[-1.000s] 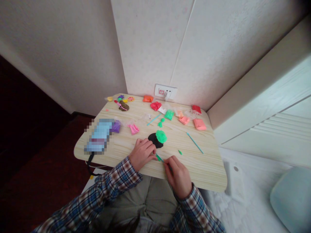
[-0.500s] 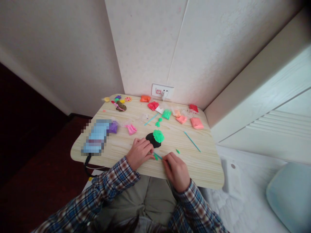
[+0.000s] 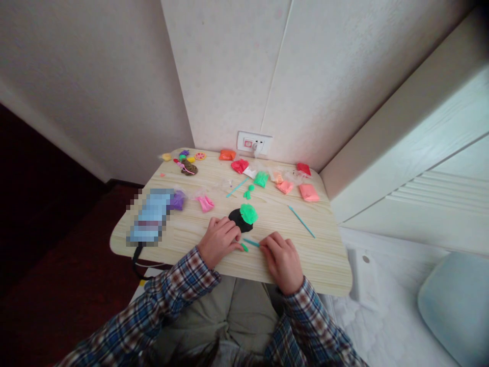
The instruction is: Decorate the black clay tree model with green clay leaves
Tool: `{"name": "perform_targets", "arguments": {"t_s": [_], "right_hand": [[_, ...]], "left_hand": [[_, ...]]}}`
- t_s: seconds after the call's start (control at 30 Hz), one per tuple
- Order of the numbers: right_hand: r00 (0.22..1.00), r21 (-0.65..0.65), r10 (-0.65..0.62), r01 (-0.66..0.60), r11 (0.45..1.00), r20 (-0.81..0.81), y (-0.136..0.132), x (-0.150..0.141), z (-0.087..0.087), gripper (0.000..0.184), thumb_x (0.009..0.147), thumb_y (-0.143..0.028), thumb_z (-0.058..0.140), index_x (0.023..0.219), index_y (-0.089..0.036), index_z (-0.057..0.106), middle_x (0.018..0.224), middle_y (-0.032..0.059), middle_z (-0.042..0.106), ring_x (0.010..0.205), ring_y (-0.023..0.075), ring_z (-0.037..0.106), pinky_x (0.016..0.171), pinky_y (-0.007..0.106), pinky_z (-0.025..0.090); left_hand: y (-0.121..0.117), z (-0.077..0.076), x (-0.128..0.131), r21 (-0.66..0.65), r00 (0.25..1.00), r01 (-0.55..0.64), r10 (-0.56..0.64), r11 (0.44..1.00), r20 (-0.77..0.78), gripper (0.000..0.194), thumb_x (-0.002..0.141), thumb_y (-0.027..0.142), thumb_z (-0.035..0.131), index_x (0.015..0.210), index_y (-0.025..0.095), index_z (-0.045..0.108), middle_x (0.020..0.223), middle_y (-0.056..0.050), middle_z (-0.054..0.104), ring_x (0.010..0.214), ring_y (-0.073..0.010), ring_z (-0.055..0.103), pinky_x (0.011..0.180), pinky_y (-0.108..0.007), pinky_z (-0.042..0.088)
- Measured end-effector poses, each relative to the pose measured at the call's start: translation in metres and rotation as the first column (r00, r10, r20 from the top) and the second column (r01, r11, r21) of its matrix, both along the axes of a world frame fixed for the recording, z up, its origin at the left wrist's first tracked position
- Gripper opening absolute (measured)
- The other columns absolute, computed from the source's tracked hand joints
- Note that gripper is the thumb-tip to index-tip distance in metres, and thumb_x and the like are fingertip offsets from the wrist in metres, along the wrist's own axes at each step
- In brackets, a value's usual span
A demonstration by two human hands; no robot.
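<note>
Guiding the blue tool lightly seems best, the grip of the right hand pinching it, tip toward nine o'clock, while the green piece is at three o'clock from the left hand, whose grip, pinching or merely beside it, I cannot tell.

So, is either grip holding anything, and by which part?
The right grip holds a blue stick toward one end, its other end free. The left grip is at a small green piece; whether it is held cannot be told.

Long plaid sleeves, blue, brown, white checks; grey-green cloth over lap.
</note>
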State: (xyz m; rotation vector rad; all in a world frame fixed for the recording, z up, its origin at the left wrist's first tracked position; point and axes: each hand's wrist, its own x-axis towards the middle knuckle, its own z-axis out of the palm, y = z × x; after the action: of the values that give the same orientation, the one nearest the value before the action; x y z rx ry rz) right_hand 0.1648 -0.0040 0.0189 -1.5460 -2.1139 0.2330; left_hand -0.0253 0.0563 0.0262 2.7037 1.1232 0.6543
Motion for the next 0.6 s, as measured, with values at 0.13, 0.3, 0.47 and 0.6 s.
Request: {"name": "perform_targets", "arguments": {"t_s": [0.13,0.3,0.47,0.6], "right_hand": [[1.0,-0.014,0.023,-0.023,1.0,0.014,0.004,0.0,0.001,0.017,0.09,-0.017,0.044,0.081,-0.021,0.058,0.08,0.0018,0.059,0.073,0.0142,0.052,0.069,0.027,0.033],[1.0,-0.021,-0.009,0.01,1.0,0.017,0.001,-0.002,0.001,0.018,0.09,-0.016,0.044,0.08,-0.021,0.058,0.079,0.0022,0.058,0.072,0.0147,0.052,0.067,0.027,0.033],[0.999,0.012,-0.043,0.042,0.999,0.029,-0.013,-0.012,0.0,0.019,0.091,-0.016,0.043,0.077,-0.02,0.056,0.075,0.0019,0.057,0.066,0.0145,0.049,0.065,0.027,0.033],[0.998,0.011,-0.06,0.06,0.998,0.026,-0.016,-0.018,0.0,0.02,0.091,-0.016,0.042,0.077,-0.02,0.056,0.075,0.002,0.057,0.067,0.0146,0.05,0.065,0.027,0.033]], "left_hand": [[0.0,0.0,0.0,0.016,1.0,0.003,-0.003,1.0,-0.006,0.031,0.069,0.044,0.069,0.072,0.016,0.056,0.072,0.001,0.06,0.076,-0.0184,0.047,0.071,-0.031,0.023],[0.001,-0.001,-0.001,0.005,1.0,0.011,-0.011,1.0,-0.003,0.031,0.069,0.044,0.069,0.072,0.016,0.056,0.073,0.001,0.06,0.077,-0.0183,0.047,0.071,-0.031,0.024],[-0.001,0.0,0.0,-0.03,1.0,0.001,-0.001,1.0,-0.009,0.031,0.072,0.046,0.067,0.074,0.016,0.058,0.076,0.0,0.061,0.079,-0.0186,0.047,0.071,-0.031,0.024],[-0.002,0.0,0.0,-0.067,1.0,-0.002,0.001,0.998,-0.021,0.033,0.074,0.048,0.064,0.077,0.016,0.059,0.079,-0.001,0.061,0.08,-0.0186,0.048,0.072,-0.032,0.025]]}}
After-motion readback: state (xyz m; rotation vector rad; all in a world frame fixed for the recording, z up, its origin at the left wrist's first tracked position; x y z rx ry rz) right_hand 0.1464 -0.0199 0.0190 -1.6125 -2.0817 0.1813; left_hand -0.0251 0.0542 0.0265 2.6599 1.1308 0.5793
